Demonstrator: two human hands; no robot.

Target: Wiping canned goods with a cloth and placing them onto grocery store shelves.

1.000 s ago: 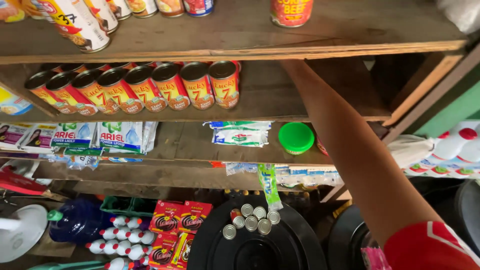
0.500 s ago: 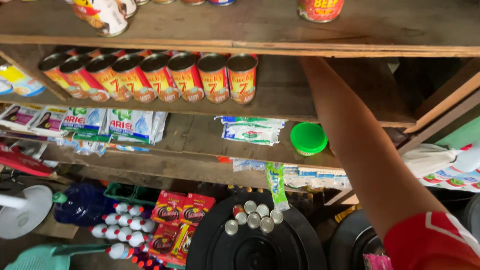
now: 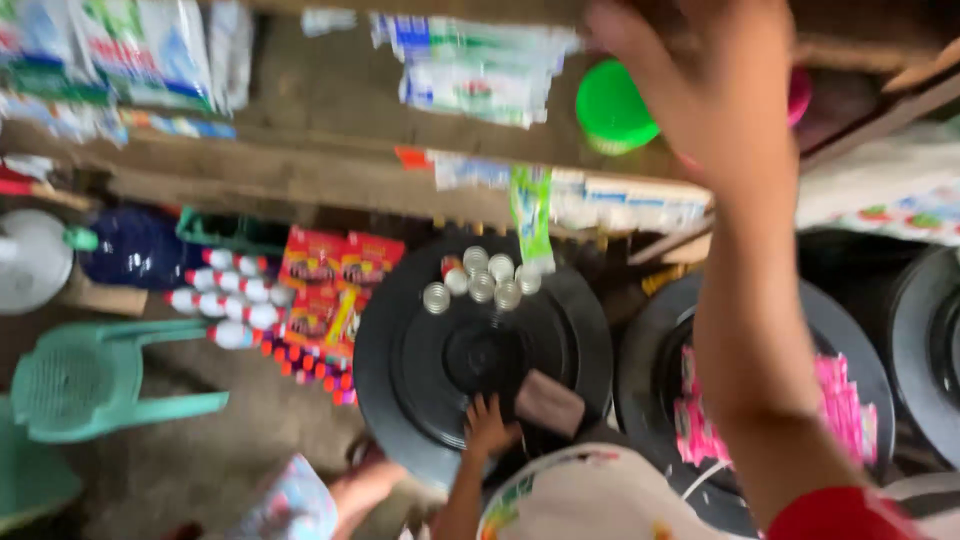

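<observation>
My right hand (image 3: 705,95) is raised in front of a wooden shelf (image 3: 300,170), with its back toward me and heavily blurred. It hovers just right of a round green lid (image 3: 603,108) on that shelf. I see nothing in its fingers, but the palm is hidden. My forearm runs down to a red sleeve (image 3: 830,515) at the bottom right. My left hand is out of view. Below, another person's small hand (image 3: 487,425) rests on a black drum lid (image 3: 400,350) that carries several small silver tins (image 3: 482,280).
White sachet packs (image 3: 470,65) lie on the shelf. Red packets (image 3: 335,280) and white bottles with red caps (image 3: 230,300) sit below it. A green plastic chair (image 3: 95,375) stands at left, and a second black drum (image 3: 650,370) holds pink packets (image 3: 845,400).
The view has tipped down from the can shelves to the floor goods. My right hand has come out from the upper shelf to in front of the green lid. A small hand has appeared on the drum lid.
</observation>
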